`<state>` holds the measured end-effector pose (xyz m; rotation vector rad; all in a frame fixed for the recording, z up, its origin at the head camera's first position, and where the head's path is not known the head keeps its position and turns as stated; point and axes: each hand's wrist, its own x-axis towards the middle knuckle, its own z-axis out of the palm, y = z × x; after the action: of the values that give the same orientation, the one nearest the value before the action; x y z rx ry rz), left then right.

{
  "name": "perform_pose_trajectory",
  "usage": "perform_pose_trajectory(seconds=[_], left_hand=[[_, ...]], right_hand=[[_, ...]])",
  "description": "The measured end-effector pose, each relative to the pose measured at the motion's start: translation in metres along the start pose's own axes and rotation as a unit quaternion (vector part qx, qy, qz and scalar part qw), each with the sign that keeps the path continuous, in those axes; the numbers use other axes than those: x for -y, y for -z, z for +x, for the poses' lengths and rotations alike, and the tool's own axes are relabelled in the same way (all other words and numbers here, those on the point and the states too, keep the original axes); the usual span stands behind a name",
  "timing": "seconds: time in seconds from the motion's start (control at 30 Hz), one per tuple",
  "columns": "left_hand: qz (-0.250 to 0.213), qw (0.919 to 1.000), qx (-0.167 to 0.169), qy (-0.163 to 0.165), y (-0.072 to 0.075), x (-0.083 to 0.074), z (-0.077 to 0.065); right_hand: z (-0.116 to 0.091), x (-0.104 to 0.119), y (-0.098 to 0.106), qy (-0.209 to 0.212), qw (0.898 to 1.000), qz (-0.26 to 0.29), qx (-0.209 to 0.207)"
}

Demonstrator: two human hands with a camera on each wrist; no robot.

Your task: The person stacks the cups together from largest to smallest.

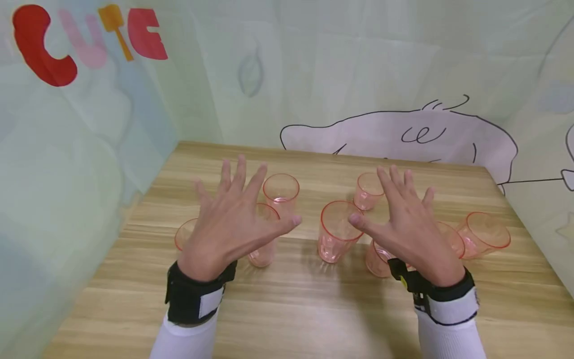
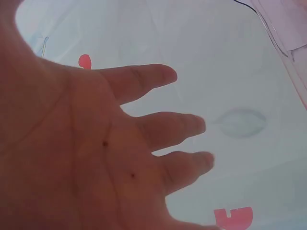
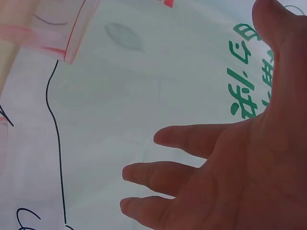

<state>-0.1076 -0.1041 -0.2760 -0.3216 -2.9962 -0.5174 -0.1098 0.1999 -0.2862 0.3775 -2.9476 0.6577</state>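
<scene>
Both hands are spread over a group of clear pink cups with red rims. My left hand (image 1: pixel 230 219) holds nothing; its fingers fan out above a tall cup (image 1: pixel 262 254), partly hiding it. Beyond its thumb stands another cup (image 1: pixel 282 192), and a rim (image 1: pixel 183 234) peeks out beside the wrist. My right hand (image 1: pixel 410 227) is just as empty, its thumb overlapping the rim of the upright middle cup (image 1: pixel 332 244). Under its palm a cup (image 1: pixel 376 264) is partly covered. In the right wrist view, a cup (image 3: pixel 43 28) shows at the upper left.
Farther back stands a smaller-looking cup (image 1: pixel 367 194). At the right a tilted-looking cup (image 1: pixel 484 237) is beside another partly hidden cup (image 1: pixel 450 239). The wooden table (image 1: pixel 291 314) meets a printed cloth backdrop (image 1: pixel 341 75) behind and at the left.
</scene>
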Motion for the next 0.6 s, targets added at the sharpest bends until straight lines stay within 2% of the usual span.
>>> perform_pose_trajectory(seconds=[0.4, 0.6], left_hand=[[-0.036, 0.9990, 0.027, -0.002, -0.006, 0.005, 0.000], [-0.046, 0.9985, 0.028, 0.001, -0.006, 0.007, -0.001]], right_hand=[[0.001, 0.002, -0.008, 0.025, 1.000, 0.014, 0.011], [0.003, 0.005, -0.013, 0.059, 0.998, 0.022, -0.006]])
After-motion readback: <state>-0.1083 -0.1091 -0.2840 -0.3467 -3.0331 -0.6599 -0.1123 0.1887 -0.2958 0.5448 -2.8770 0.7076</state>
